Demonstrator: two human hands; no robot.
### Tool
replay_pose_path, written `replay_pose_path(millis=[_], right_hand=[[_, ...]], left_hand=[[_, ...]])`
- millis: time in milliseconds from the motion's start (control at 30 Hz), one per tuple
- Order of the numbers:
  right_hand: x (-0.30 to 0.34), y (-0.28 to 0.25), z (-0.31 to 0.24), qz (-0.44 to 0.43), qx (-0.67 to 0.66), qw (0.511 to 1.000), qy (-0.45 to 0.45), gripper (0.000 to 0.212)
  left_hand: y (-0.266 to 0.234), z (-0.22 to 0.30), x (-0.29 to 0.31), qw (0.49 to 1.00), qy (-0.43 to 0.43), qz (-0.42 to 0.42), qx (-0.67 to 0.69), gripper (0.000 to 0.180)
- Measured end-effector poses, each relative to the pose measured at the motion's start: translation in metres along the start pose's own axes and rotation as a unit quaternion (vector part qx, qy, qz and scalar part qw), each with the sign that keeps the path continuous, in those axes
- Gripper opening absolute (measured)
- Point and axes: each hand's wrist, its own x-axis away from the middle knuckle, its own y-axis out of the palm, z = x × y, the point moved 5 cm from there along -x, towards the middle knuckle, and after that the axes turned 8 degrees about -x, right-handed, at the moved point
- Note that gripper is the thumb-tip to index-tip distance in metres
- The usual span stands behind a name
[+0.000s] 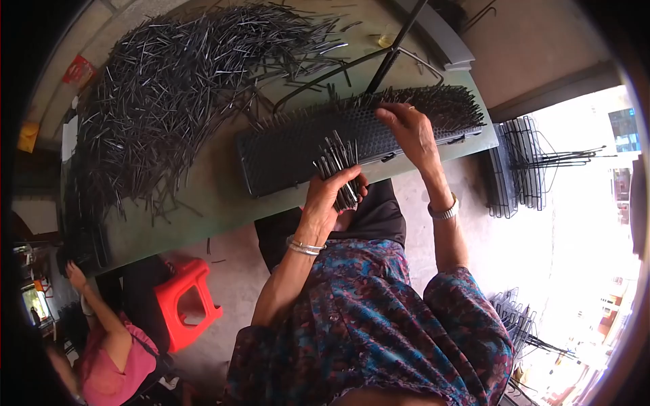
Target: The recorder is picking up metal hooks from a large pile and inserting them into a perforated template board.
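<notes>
Bundle of dark rods (337, 166): in the left hand (326, 193), just off the near edge of the work table, its upper ends fanned unevenly.
Left fingers: wrapped closed around the bundle, thumb across its front.
Right hand (413, 135): raised over the studded block, thumb and forefinger bent towards each other (cannot tell whether a rod is pinched between them).
Studded block (298, 149): long, dark, its top dotted in a close grid, lying along the table's near edge; thin rods (447, 108) stand packed at its right end and along its far side.
Loose heap (169, 88): dark short rods, tangled, over the table's left and far part.
Work table (183, 227): greenish top, a black metal post (399, 47) rising behind the block.
Lower left: red plastic stool (186, 308); near it, a co-worker in a pink top (118, 365), one hand at the table edge.
Right side: black wire racks (518, 166) near the table's end.
</notes>
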Motion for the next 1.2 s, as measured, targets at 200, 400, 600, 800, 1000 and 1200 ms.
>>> replay_pose_path(millis=[200,400,600,800,1000,1200], right_hand=[[0.031,0.030,-0.023,-0.263,-0.264,0.922,0.103,0.028],[0.032,0.036,-0.016,-0.276,-0.337,0.889,0.142,0.022],[0.033,0.034,-0.024,-0.276,-0.322,0.897,0.122,0.022],[0.033,0.035,-0.018,-0.278,-0.313,0.899,0.131,0.018],[0.033,0.035,-0.015,-0.305,-0.332,0.878,0.160,0.014],[0.034,0.034,-0.012,-0.317,-0.326,0.874,0.168,0.014]], left_hand=[[0.004,0.012,0.001,0.999,-0.004,-0.001,-0.045,0.021],[0.001,0.015,0.002,1.000,0.016,-0.006,-0.020,0.024],[-0.001,0.010,0.001,0.998,0.002,0.000,-0.065,0.026],[0.001,0.012,0.004,0.995,0.008,-0.003,-0.095,0.021],[0.003,0.011,0.008,0.997,-0.023,0.013,-0.066,0.021],[0.004,0.009,0.003,0.998,0.003,0.019,-0.060,0.021]])
